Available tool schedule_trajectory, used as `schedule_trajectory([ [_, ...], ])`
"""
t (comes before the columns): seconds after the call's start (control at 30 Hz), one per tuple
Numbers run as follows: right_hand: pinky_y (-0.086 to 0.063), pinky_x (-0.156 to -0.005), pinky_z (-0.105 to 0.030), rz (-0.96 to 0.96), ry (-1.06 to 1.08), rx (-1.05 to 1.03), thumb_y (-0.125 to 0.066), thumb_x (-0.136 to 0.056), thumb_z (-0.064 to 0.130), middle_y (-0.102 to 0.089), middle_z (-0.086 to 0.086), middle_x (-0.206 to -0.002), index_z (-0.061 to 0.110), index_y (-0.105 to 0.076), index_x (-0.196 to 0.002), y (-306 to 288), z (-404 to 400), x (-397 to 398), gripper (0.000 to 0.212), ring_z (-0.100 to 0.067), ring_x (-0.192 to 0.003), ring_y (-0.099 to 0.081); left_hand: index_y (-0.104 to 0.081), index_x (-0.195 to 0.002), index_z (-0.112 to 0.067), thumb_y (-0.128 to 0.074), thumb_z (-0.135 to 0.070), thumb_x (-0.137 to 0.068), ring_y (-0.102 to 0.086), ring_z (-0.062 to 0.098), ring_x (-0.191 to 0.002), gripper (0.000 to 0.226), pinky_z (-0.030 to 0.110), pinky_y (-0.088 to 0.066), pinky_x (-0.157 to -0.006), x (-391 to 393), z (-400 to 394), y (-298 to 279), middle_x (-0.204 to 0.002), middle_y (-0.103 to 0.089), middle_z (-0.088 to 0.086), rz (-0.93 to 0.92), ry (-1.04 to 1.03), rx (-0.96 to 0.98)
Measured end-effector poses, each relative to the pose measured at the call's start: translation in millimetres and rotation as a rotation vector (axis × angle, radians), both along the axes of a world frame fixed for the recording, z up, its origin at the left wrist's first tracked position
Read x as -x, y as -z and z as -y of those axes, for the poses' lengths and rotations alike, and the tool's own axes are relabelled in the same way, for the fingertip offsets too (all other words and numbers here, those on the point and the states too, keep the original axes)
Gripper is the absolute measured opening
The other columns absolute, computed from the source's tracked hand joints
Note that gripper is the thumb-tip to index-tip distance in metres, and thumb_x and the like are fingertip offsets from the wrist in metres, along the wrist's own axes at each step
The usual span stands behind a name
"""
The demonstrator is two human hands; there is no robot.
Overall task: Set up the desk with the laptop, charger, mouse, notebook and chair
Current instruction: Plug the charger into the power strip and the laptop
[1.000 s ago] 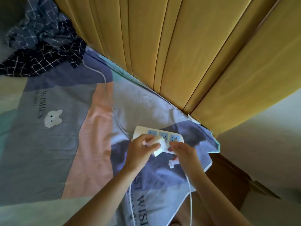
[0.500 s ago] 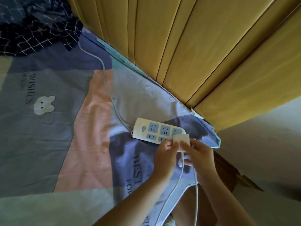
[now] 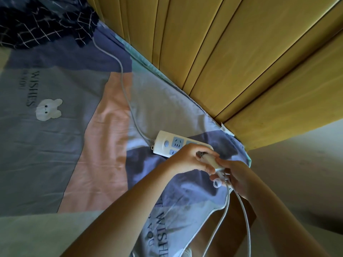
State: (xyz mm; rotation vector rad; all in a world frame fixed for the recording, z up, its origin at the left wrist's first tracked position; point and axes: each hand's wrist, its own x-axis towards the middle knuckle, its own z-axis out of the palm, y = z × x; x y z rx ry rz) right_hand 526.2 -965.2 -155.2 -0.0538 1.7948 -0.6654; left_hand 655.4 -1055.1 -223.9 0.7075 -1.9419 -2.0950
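- So the charger [image 3: 208, 159] is off the power strip [image 3: 168, 142] now — half a second ago it sat right at the sockets.
- Left hand [image 3: 187, 160] is wrapped around the charger, just above the bed [image 3: 74, 145].
- Right hand [image 3: 239, 179] pinches its cable [image 3: 245, 212].
- My guess: unplugged, so it goes to the bench next.

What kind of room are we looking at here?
Most likely a bedroom: a patterned bedsheet covers a bed beside a wooden headboard, with a rumpled checked blanket and a power strip on it.
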Motion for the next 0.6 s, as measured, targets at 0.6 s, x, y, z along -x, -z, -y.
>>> schedule_trajectory([
  [0.6,-0.035,-0.056,-0.027,-0.822,-0.810,0.086,-0.069,-0.075,0.027,-0.051,0.009,-0.058,0.023,-0.071,-0.084,-3,6,15,0.010,-0.019,-0.071,-0.054,-0.053,-0.133,-0.029,-0.074,-0.048,-0.074,-0.049,0.025,-0.120,0.066,0.045,-0.037,-0.096,-28,31,35,-0.134,-0.055,0.001,0.317,0.121,1.144],
])
